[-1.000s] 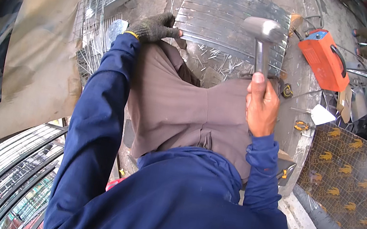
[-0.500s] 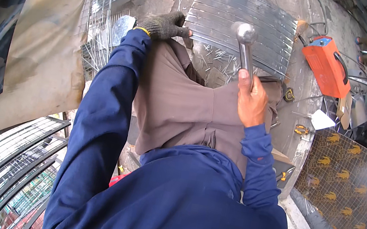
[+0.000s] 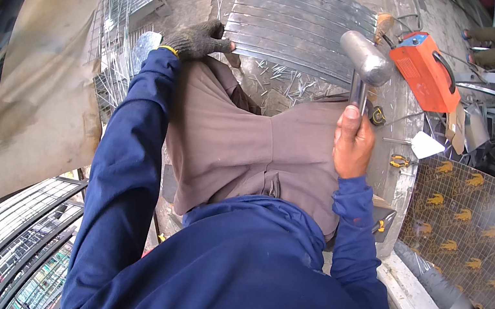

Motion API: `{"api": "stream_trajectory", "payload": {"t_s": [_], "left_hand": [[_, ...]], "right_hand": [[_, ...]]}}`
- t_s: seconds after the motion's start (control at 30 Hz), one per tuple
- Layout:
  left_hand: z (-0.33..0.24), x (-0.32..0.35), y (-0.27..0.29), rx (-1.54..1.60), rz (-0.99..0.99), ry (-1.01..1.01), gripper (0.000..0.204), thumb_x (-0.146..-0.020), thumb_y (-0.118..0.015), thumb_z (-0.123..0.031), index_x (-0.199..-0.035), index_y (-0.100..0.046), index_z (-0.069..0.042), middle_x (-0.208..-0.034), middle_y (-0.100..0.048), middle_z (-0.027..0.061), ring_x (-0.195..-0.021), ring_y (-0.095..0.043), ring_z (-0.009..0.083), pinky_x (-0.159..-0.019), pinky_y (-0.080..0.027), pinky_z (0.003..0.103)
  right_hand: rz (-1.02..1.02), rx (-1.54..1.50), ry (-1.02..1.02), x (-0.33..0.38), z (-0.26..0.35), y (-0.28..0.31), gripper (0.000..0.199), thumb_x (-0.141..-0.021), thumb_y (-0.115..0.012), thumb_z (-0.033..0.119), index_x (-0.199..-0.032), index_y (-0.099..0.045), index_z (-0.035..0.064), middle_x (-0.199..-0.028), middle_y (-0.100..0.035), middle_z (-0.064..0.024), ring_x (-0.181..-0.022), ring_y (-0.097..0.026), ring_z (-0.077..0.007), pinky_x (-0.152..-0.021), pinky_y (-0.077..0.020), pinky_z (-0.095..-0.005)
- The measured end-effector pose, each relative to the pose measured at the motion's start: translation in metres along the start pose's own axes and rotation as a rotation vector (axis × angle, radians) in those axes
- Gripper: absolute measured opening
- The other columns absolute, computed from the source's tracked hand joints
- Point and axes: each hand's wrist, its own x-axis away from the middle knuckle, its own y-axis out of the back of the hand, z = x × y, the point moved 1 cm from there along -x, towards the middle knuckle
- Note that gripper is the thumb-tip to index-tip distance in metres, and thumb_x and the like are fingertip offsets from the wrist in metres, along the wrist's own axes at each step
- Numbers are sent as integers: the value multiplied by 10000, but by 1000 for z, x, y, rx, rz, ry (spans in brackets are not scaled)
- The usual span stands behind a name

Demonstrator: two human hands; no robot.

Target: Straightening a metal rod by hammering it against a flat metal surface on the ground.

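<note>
My right hand (image 3: 353, 143) bare, fist wrapped round hammer (image 3: 365, 61) handle, steel head raised just above hand, over near edge of metal strips (image 3: 301, 26). My left hand (image 3: 200, 40) gloved, fingers curled, pressing strips' left edge. Loose nails (image 3: 279, 80) between both hands. Orange machine (image 3: 427, 70) right of hammer.

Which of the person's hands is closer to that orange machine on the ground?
The right. The bare right hand, gripping the hammer, sits just below-left of the orange machine. The gloved left hand rests far across at the metal sheet's left edge.
</note>
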Motion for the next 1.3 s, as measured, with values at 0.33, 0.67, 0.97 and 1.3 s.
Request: {"api": "stream_trajectory", "payload": {"t_s": [0.33,0.67,0.97,1.3], "left_hand": [[5,6,0,-20,-41,-13,726,-820,-779,-570,-1226,-617,10,-1149,-671,156,-1109,-590,232,-1014,-433,362],[-8,2,2,-84,-3,52,517,-844,-813,-476,-1068,-633,-45,-1013,-632,42,-1003,-534,158,-947,-423,319],[9,-2,3,-32,14,26,611,-886,-773,-438,-1264,-610,13,-1197,-663,106,-1159,-568,193,-1052,-413,354],[16,-5,-2,-10,-33,-6,703,-799,-799,-564,-1195,-653,-1,-1137,-692,130,-1105,-605,223,-1009,-443,366]], "right_hand": [[106,127,-124,-8,-15,4,707,-974,-507,673,-820,-607,-11,-608,-508,-109,-584,-487,-217,-619,-446,-395],[53,-206,-39,-13,13,-7,480,-1000,-614,491,-910,-663,22,-622,-513,3,-593,-502,-85,-559,-428,-312],[144,98,-121,-7,23,-5,633,-959,-561,638,-941,-668,15,-632,-559,-182,-603,-580,-333,-651,-486,-429],[105,52,-148,-3,-1,5,682,-966,-559,646,-807,-597,-15,-600,-470,-91,-595,-434,-177,-604,-433,-372]]}}
